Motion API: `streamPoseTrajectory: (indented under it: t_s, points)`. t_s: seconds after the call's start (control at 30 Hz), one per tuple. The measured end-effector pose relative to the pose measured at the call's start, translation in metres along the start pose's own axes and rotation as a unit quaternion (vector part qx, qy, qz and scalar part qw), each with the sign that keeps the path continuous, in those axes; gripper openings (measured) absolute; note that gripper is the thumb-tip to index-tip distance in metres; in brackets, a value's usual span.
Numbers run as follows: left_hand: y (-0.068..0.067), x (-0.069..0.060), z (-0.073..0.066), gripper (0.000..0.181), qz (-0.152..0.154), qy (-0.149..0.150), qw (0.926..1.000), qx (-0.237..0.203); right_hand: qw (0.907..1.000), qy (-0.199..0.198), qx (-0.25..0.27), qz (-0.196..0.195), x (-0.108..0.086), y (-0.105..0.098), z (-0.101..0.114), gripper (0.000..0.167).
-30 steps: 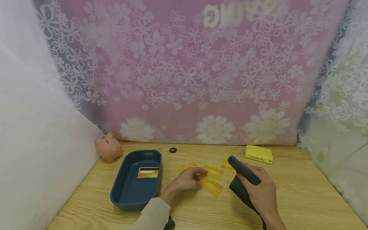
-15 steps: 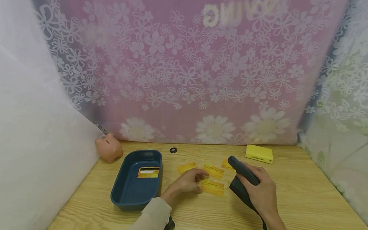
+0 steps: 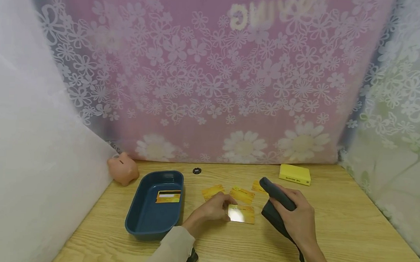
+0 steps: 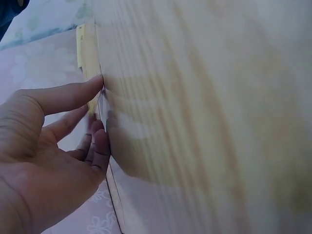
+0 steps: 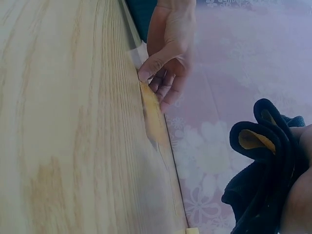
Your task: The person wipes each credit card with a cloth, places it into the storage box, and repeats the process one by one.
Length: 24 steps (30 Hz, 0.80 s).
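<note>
In the head view my left hand point(image 3: 215, 206) pinches the left edge of a yellow-orange card point(image 3: 241, 214), which shines with glare. The right wrist view shows that card point(image 5: 154, 114) at a low angle, with the thumb point(image 5: 147, 73) at its near end. A thin yellow edge of card point(image 4: 92, 106) shows between thumb and fingers in the left wrist view. My right hand point(image 3: 299, 217) grips a folded dark cloth point(image 3: 279, 194) above the table. Beyond the left hand lie more yellow cards point(image 3: 242, 195), the farthest partly hidden by the cloth.
A blue tub point(image 3: 149, 222) at the left holds a card with a black stripe point(image 3: 169, 196). Behind it sits a pink piggy bank point(image 3: 123, 169). A black chip point(image 3: 197, 170) and a yellow book point(image 3: 295, 174) lie near the back edge of the wooden table point(image 3: 343, 223).
The nearest card has turned slightly level and now catches bright glare at its left end. My left hand has drawn its fingers in at the card's edge. The right hand stays put.
</note>
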State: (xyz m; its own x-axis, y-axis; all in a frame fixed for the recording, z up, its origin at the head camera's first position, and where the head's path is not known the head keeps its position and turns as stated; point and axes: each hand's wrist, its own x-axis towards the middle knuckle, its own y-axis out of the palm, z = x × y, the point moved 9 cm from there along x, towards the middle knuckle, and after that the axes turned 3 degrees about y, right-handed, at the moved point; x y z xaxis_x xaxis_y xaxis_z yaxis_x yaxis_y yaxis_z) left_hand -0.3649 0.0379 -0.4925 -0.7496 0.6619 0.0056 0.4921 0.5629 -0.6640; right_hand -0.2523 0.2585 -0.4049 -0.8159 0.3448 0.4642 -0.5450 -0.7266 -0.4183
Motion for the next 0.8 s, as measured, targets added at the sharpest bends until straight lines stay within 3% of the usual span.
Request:
streamPoseTrajectory:
  t_s: [0.37, 0.5, 0.63, 0.8]
  points:
    - [-0.002, -0.012, -0.008, 0.053, -0.023, -0.004, 0.9986, 0.047, 0.9998, -0.015, 0.014, 0.000, 0.001, 0.005, 0.007, 0.044]
    - [-0.005, -0.016, -0.012, 0.056, -0.037, -0.013, 0.9992, -0.011, 0.9998, -0.011, 0.014, 0.000, 0.001, 0.005, 0.007, 0.044]
    - [-0.007, -0.020, -0.016, 0.056, -0.050, -0.019, 0.9949, -0.086, 0.9999, -0.007, 0.012, 0.002, 0.001, 0.006, 0.007, 0.044]
    - [-0.017, -0.028, -0.025, 0.053, -0.081, 0.000, 0.9910, -0.107, 0.9997, -0.016, 0.016, 0.005, 0.000, 0.009, 0.012, 0.045]
